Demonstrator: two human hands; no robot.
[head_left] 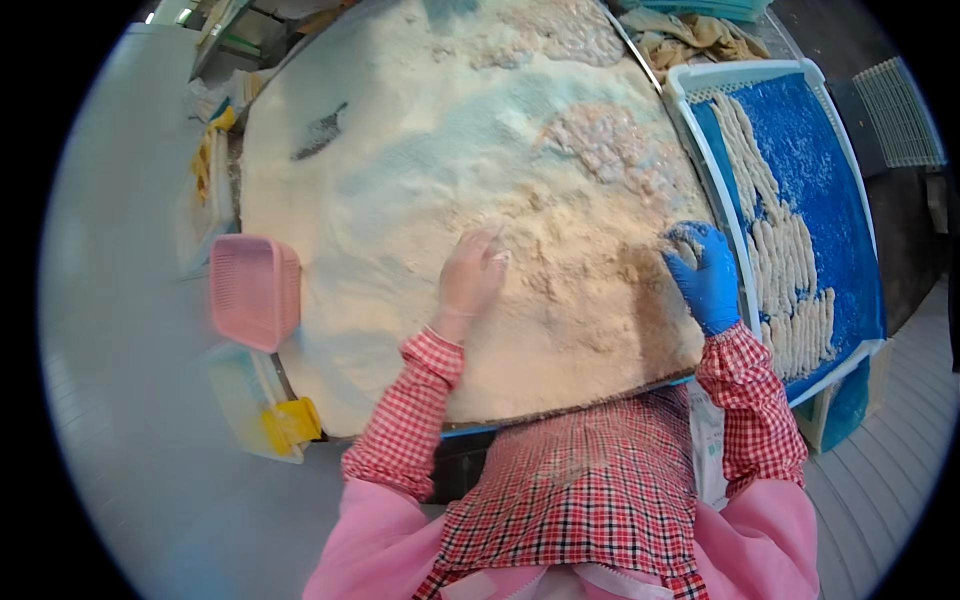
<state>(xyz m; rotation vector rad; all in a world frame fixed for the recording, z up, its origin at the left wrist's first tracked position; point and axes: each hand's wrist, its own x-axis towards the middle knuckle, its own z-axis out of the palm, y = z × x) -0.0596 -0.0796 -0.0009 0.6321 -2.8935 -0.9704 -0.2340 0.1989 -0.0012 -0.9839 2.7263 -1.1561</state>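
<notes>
A broad table is covered in pale breading powder, clumpy around my hands. My left hand, in what looks like a thin clear glove, is low over the powder at mid-table. Its fingers are curled together and slightly blurred, and what they hold is hidden. At the table's right edge my right hand, in a blue glove, has its fingers wrapped round pale coated strips. Beside it stands a white tray with a blue liner, where rows of coated strips lie. Raw pinkish meat pieces are heaped beyond my hands.
A pink plastic basket sits at the left table edge, with a yellow clip-like piece nearer me. Another meat heap lies at the far end. A dark patch shows through the powder. Brown cloth lies behind the tray.
</notes>
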